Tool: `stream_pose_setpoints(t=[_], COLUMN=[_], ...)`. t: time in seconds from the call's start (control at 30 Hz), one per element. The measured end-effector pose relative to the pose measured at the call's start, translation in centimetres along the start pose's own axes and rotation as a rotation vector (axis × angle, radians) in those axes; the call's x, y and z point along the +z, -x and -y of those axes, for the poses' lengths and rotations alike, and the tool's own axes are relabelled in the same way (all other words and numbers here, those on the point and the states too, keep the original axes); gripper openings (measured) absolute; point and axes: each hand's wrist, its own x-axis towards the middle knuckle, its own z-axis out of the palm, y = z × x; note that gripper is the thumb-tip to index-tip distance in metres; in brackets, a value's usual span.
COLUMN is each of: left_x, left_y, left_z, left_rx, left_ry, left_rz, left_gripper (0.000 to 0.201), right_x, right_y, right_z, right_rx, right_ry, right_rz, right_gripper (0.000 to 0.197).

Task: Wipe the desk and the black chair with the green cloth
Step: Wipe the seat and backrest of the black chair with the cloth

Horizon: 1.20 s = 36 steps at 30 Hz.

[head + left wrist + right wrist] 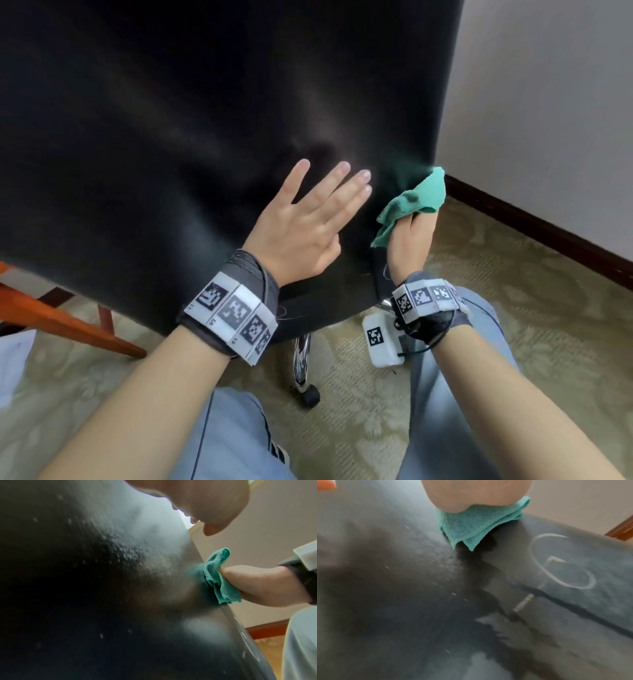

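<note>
The back of the black chair [171,137] fills most of the head view. My right hand [411,236] grips the bunched green cloth [411,202] and holds it against the chair back's right edge. In the left wrist view the green cloth [219,577] touches that edge, with the right hand [254,585] behind it. The right wrist view shows the green cloth [479,524] folded under my palm on the black chair [402,601]. My left hand [308,222] is open, fingers straight, flat by the chair back just left of the cloth. The desk is not in view.
A chrome chair leg with a black castor [310,395] stands on the patterned carpet [513,308] between my knees. A white wall with dark skirting [548,222] runs close on the right. An orange-brown wooden frame [61,322] sits low on the left.
</note>
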Motion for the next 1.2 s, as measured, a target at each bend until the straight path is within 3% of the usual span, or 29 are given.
stream_pose_setpoints(t=[0.23, 0.43, 0.5, 0.7, 0.8, 0.93, 1.1, 1.2], left_x=[2.9, 4.0, 4.0, 3.9, 3.9, 4.0, 4.0, 4.2], left_y=[0.2, 0.4, 0.4, 0.3, 0.2, 0.3, 0.2, 0.4], left_z=[-2.5, -2.9, -2.8, -2.6, -2.7, -3.0, -2.8, -2.4], left_rx=[0.066, 0.038, 0.031, 0.040, 0.015, -0.002, 0.021, 0.058], left_ry=[0.038, -0.019, -0.038, -0.071, -0.013, 0.010, 0.004, 0.002], left_rz=[0.103, 0.126, 0.117, 0.108, 0.079, 0.081, 0.094, 0.119], left_gripper=[0.061, 0.060, 0.059, 0.057, 0.055, 0.055, 0.055, 0.056], right_x=[-2.0, -2.1, -1.6, -0.4, -0.9, -1.7, -1.3, -1.5], right_y=[2.8, 2.7, 2.4, 0.8, 0.6, 2.3, 1.7, 0.6], right_z=[-6.2, -5.7, -3.7, 4.7, 4.7, 0.7, -0.5, 0.8], right_rx=[0.142, 0.183, 0.110, -0.380, -0.471, -0.368, -0.342, -0.081], right_ry=[0.142, 0.155, 0.183, 0.172, 0.197, 0.269, 0.314, 0.178], right_rz=[0.065, 0.023, 0.020, 0.150, 0.195, 0.277, 0.166, 0.086], right_gripper=[0.071, 0.066, 0.063, 0.061, 0.059, 0.068, 0.061, 0.058])
